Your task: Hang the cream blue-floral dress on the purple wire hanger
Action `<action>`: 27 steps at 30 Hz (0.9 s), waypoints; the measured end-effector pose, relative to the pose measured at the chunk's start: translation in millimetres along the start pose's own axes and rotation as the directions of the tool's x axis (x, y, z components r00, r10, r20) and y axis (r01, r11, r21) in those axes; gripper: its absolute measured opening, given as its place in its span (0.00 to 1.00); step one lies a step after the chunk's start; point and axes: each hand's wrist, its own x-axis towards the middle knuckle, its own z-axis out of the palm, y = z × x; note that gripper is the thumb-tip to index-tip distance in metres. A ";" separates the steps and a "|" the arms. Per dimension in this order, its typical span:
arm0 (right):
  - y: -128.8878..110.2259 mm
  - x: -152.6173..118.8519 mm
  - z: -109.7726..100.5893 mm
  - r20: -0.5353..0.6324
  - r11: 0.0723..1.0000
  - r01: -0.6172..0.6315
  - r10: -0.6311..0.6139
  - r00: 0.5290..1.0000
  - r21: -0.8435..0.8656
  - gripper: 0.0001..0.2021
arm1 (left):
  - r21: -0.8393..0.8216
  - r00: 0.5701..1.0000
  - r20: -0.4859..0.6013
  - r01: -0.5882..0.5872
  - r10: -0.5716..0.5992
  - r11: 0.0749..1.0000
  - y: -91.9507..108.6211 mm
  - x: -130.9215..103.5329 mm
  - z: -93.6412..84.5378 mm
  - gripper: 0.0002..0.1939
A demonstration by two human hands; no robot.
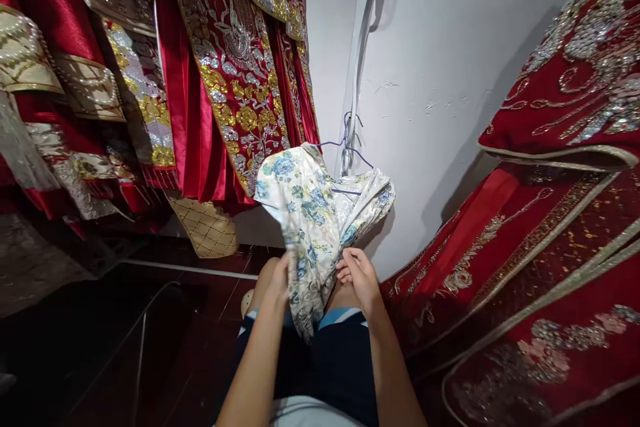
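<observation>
A white garment with blue flowers and green leaves (310,213) hangs on a thin purple hanger (344,144) in front of me, its lower end bunched over my lap. My left hand (280,280) is at the garment's left edge, its fingers partly behind the cloth and smeared by motion. At the right edge, my right hand (357,273) has its thumb and fingers pinched together on the cloth. The hanger's hook is up by a pale strip on the wall.
Red embroidered garments (245,80) hang at the left. More red beaded garments (550,233) fill the right side. Behind the hanger is a white wall (440,47). A pale rod (190,269) runs low at the left, over a dark tiled floor.
</observation>
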 end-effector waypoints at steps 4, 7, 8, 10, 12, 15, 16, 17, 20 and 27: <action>2.8 11.0 14.8 0.150 0.996 0.066 -0.055 0.987 -0.068 0.24 | 0.059 0.990 0.113 -0.091 0.084 0.994 6.6 -3.5 7.4 0.19; 0.1 15.9 18.5 0.128 0.992 0.121 -0.114 0.985 -0.048 0.21 | 0.105 0.989 0.090 -0.129 0.119 0.986 5.2 -8.0 19.8 0.14; -0.3 16.7 18.3 0.108 0.992 0.122 -0.118 0.987 -0.032 0.20 | 0.096 0.989 0.097 -0.119 0.109 0.988 3.8 -9.4 23.5 0.14; -0.7 17.3 17.1 0.090 0.995 0.100 -0.099 0.991 0.004 0.19 | 0.069 0.991 0.102 -0.099 0.092 0.993 1.2 -11.1 28.9 0.14; -1.7 16.7 16.6 0.100 0.996 0.081 -0.084 0.991 0.039 0.17 | 0.067 0.992 0.092 -0.088 0.082 0.994 -0.9 -10.5 31.5 0.15; -7.1 13.7 17.3 0.066 0.991 0.086 -0.093 0.994 0.100 0.14 | 0.094 0.995 0.064 -0.088 0.082 0.992 -3.7 -7.0 29.9 0.15; -9.7 12.0 17.2 0.032 0.988 0.089 -0.093 0.995 0.125 0.13 | 0.120 0.994 0.043 -0.103 0.098 0.987 -4.9 -6.1 28.2 0.15; -12.2 9.9 16.6 -0.005 0.985 0.090 -0.090 0.996 0.146 0.13 | 0.168 0.990 0.004 -0.136 0.138 0.976 -6.3 -5.9 26.5 0.15; -17.7 2.3 13.0 -0.082 0.983 0.091 -0.079 0.993 0.161 0.13 | 0.455 0.867 -0.212 -0.322 0.452 0.831 -11.6 -9.8 23.5 0.21; -22.6 -7.0 15.9 0.161 0.995 0.077 -0.067 0.985 -0.061 0.10 | 0.687 0.774 0.227 -0.558 0.591 0.466 -21.9 -12.3 43.4 0.15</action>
